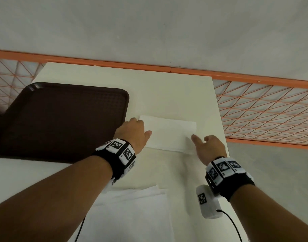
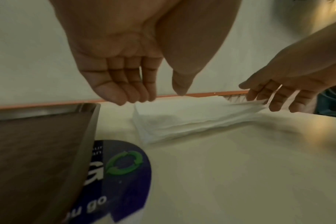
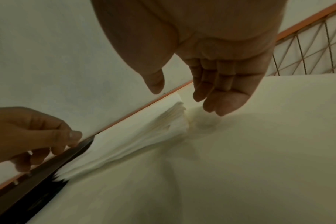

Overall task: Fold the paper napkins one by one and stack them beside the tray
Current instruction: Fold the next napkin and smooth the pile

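Folded white paper napkin stack (image 1: 169, 133) flat on the cream rectangular tabletop (image 1: 176, 95), just beside the right edge of the dark brown textured plastic tray (image 1: 62, 119); several layers visible along its near edge in the wrist views. Left hand (image 1: 132, 131) over the stack's left end, next to the tray's rim, fingers relaxed and only slightly bent, fingertips (image 2: 123, 98) at or just above the napkin's corner, gripping nothing. Right hand (image 1: 210, 147) at the stack's right end, thumb pointing onto the paper, fingers loosely extended, holding nothing; contact with the top layer cannot be judged. Pile of unfolded white paper napkins (image 1: 132, 212) nearer the body, on the same tabletop, between the two forearms. Marker-covered black wristbands (image 1: 120, 151) on both wrists. Blue round sticker with a green arrow ring (image 2: 125, 165) partly under the tray. Orange metal mesh railing (image 1: 265, 109) behind the table.
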A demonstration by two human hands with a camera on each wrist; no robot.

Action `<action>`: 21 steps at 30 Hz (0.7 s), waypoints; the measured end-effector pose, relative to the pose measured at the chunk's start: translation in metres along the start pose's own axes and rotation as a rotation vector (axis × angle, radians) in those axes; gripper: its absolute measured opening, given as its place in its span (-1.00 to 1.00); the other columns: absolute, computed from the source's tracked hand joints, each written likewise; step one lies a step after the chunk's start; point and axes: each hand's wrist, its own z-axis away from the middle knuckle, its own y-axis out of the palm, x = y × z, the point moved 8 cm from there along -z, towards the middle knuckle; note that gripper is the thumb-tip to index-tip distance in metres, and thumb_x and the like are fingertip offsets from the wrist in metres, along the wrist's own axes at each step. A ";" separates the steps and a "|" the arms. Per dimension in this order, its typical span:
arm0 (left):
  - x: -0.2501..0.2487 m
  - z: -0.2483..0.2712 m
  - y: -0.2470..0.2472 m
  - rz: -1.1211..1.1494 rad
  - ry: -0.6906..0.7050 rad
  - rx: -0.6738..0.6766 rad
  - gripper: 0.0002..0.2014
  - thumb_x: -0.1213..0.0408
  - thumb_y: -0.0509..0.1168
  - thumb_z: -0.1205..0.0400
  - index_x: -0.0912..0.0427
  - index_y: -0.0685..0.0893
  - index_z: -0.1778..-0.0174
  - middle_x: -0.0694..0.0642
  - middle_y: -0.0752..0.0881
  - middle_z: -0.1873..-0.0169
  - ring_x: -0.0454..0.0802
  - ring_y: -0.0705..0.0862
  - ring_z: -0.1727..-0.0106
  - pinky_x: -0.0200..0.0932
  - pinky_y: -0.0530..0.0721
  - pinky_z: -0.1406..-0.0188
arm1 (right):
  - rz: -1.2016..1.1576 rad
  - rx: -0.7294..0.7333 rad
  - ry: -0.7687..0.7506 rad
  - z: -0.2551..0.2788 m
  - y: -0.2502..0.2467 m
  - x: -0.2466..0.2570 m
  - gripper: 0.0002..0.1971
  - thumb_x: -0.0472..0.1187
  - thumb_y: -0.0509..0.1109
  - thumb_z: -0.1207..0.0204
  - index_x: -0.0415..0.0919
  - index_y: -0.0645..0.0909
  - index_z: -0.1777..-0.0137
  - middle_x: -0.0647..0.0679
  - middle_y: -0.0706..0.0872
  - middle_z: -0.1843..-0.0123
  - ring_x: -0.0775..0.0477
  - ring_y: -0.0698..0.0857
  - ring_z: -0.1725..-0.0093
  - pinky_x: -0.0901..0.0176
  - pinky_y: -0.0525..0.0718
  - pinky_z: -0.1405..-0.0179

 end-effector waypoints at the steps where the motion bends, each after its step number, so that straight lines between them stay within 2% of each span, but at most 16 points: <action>1: -0.004 0.009 -0.001 -0.017 0.060 0.016 -0.55 -0.13 0.07 -0.69 0.17 0.57 -0.23 0.13 0.57 -0.20 0.16 0.59 -0.19 0.03 0.56 -0.06 | -0.024 0.001 -0.009 0.010 0.000 -0.004 -0.40 0.19 0.31 -0.57 -0.27 0.46 -0.42 -0.21 0.62 -0.36 -0.26 0.59 -0.33 0.02 0.51 -0.24; 3: -0.010 0.030 0.005 -0.035 0.160 0.093 -0.61 -0.11 0.11 -0.68 0.13 0.63 -0.11 0.10 0.66 -0.11 0.12 0.65 -0.10 -0.03 0.62 -0.05 | -0.005 0.024 -0.059 0.034 0.010 -0.009 -0.52 0.15 0.35 -0.55 -0.20 0.56 -0.28 -0.17 0.69 -0.23 -0.21 0.65 -0.19 0.09 0.53 -0.12; 5: -0.013 0.057 0.020 -0.043 0.223 0.202 -0.67 -0.10 0.19 -0.64 0.09 0.67 0.00 0.06 0.71 -0.02 0.08 0.67 -0.04 -0.07 0.65 -0.05 | 0.048 0.085 -0.152 0.060 0.027 -0.011 -0.71 0.10 0.38 -0.52 -0.11 0.64 -0.04 -0.09 0.76 -0.04 -0.13 0.68 -0.03 0.20 0.54 0.03; 7: -0.011 0.086 0.041 -0.058 0.265 0.296 -0.70 -0.12 0.26 -0.59 0.03 0.67 0.00 0.02 0.71 -0.05 0.04 0.66 -0.07 -0.08 0.63 -0.10 | 0.096 0.168 -0.253 0.090 0.046 -0.011 -0.83 0.06 0.41 -0.50 -0.01 0.62 0.11 0.03 0.73 0.14 -0.06 0.69 0.06 0.22 0.58 0.09; 8: -0.008 0.099 0.053 -0.061 0.278 0.337 -0.68 -0.13 0.28 -0.57 0.00 0.65 -0.06 0.00 0.68 -0.11 0.03 0.65 -0.12 -0.07 0.61 -0.14 | 0.117 0.208 -0.291 0.104 0.055 -0.013 -0.86 0.05 0.41 -0.50 0.02 0.60 0.11 0.08 0.70 0.17 -0.03 0.68 0.09 0.20 0.60 0.08; 10: -0.003 0.122 0.073 -0.064 0.296 0.402 -0.58 -0.14 0.31 -0.56 0.00 0.60 -0.25 -0.01 0.59 -0.23 0.03 0.59 -0.23 -0.04 0.57 -0.24 | 0.179 0.275 -0.364 0.129 0.069 -0.016 -0.83 0.07 0.39 -0.50 0.05 0.60 0.00 0.11 0.69 0.11 0.00 0.67 0.04 0.19 0.63 0.00; 12: -0.003 0.137 0.084 -0.059 0.296 0.392 -0.51 -0.11 0.34 -0.56 0.03 0.54 -0.35 0.00 0.53 -0.27 0.03 0.54 -0.28 -0.04 0.54 -0.28 | 0.260 0.328 -0.427 0.149 0.082 -0.021 -0.71 0.09 0.35 -0.52 0.04 0.57 -0.19 0.11 0.68 -0.06 0.01 0.66 -0.08 0.19 0.61 -0.11; 16: -0.008 0.147 0.085 -0.080 0.278 0.294 -0.53 -0.04 0.34 -0.59 0.09 0.51 -0.35 0.06 0.54 -0.28 0.07 0.52 -0.30 -0.01 0.53 -0.29 | 0.387 0.376 -0.514 0.170 0.100 -0.028 -0.51 0.10 0.33 -0.54 0.01 0.41 -0.44 0.05 0.56 -0.26 -0.03 0.57 -0.27 0.10 0.58 -0.24; 21: -0.007 0.149 0.087 -0.058 0.215 0.306 -0.61 0.02 0.32 -0.61 0.11 0.56 -0.30 0.08 0.60 -0.27 0.10 0.57 -0.29 -0.06 0.48 -0.28 | 0.339 0.325 -0.520 0.173 0.103 -0.033 -0.32 0.06 0.35 -0.54 -0.01 0.18 -0.60 0.06 0.47 -0.42 -0.03 0.48 -0.38 0.10 0.54 -0.33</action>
